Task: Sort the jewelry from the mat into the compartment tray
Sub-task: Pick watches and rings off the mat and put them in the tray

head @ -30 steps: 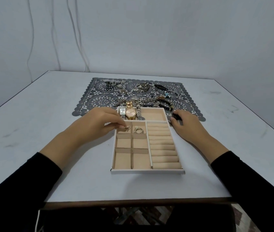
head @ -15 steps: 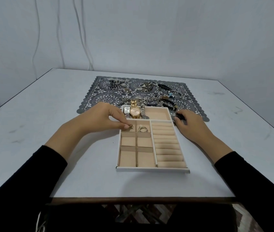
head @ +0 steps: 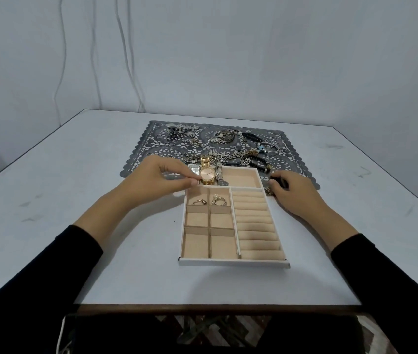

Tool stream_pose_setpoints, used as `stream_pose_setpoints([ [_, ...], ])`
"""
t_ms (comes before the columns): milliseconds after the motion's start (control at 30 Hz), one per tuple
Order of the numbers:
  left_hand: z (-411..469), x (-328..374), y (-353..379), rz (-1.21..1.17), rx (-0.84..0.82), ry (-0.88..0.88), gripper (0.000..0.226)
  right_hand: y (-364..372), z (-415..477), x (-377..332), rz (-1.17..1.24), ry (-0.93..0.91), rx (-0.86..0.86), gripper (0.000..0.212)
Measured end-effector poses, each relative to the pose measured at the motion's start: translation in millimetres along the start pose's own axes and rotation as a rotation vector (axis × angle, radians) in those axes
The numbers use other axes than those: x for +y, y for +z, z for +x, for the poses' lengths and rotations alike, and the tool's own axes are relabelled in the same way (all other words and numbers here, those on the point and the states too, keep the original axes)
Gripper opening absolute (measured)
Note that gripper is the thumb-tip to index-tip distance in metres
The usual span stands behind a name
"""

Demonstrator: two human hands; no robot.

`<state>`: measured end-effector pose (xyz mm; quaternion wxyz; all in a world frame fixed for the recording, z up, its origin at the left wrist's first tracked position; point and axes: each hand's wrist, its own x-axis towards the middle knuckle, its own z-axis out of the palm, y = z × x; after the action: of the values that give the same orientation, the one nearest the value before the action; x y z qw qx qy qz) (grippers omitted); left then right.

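Left hand (head: 162, 177) beside gold watch (head: 207, 175), perhaps touching

You have one view only, from the camera worn on your head. It faces forward and down across the table (head: 49, 200), wide-angled, with the tray (head: 233, 263) close below, the mat (head: 149, 149) just behind it and the wall (head: 254, 60) beyond.

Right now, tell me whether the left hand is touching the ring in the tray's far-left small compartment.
Apart. The head view shows a clear gap between the left hand and the ring.
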<state>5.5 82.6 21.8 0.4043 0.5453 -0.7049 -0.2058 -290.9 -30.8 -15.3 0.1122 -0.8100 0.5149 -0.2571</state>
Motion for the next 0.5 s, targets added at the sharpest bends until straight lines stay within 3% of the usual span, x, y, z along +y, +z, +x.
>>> stream_pose_setpoints([
  [233, 17.8, -30.8, 3.3, -0.015, 0.279, -0.163, 0.015, -7.5, 14.9, 3.4, 0.088, 0.114, 0.056, 0.015],
  [500, 56.5, -67.7, -4.0, 0.449, 0.13, -0.115, 0.033, -8.4, 55.7, 7.1, 0.087, 0.07, 0.067, 0.029],
])
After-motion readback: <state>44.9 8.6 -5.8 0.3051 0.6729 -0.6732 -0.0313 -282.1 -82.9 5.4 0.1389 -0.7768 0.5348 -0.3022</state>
